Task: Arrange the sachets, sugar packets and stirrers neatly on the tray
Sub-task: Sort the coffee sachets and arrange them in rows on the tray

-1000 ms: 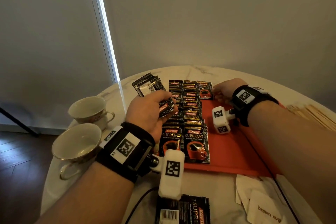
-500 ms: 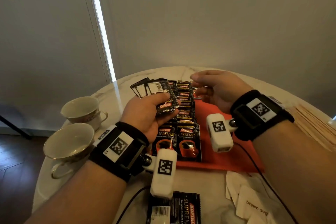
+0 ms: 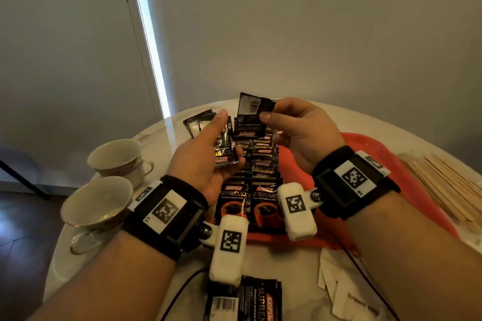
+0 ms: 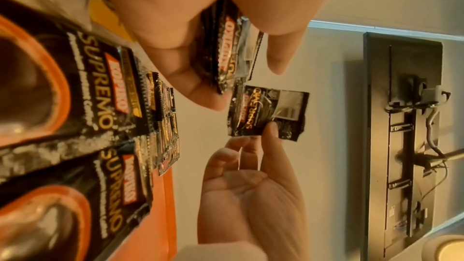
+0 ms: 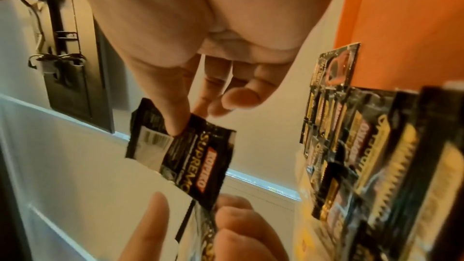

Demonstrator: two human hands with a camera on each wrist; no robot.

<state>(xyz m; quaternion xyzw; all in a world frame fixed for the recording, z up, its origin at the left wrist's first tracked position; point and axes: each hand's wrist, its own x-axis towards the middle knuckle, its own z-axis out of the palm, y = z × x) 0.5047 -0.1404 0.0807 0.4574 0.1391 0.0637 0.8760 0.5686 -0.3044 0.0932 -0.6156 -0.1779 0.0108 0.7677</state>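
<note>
Sachets lie at several depths before us, and we start nearest: one black coffee sachet [image 3: 257, 300] lies flat on the counter [image 3: 281, 266] at the bottom edge, its lettering running sideways, so its long axis lies across our view. Just right of it sit white sugar packets [image 3: 349, 294], loosely overlapped. Past these, on the orange tray [image 3: 307, 164], we see two rows of sachets [image 3: 258, 180] laid like shingles, each with its long axis running away from us and its printed front up, the rows touching side by side along the tray's left part. Above the rows our left hand [image 3: 206, 156] is curled round a fanned bunch of sachets [image 3: 224, 146], thumb pressed on top, the bunch tilted with its far ends pointing up and left. Just beside it, our right hand [image 3: 297, 133] pinches a single sachet [image 3: 251, 116] between thumb and forefinger, held off the tray, back side with barcode toward us, long axis roughly upright, lettering upside down. Left of the tray stand two teacups [image 3: 114, 161]; on the right lies a bundle of wooden stirrers [image 3: 443, 185], pointing away and to the left.
</note>
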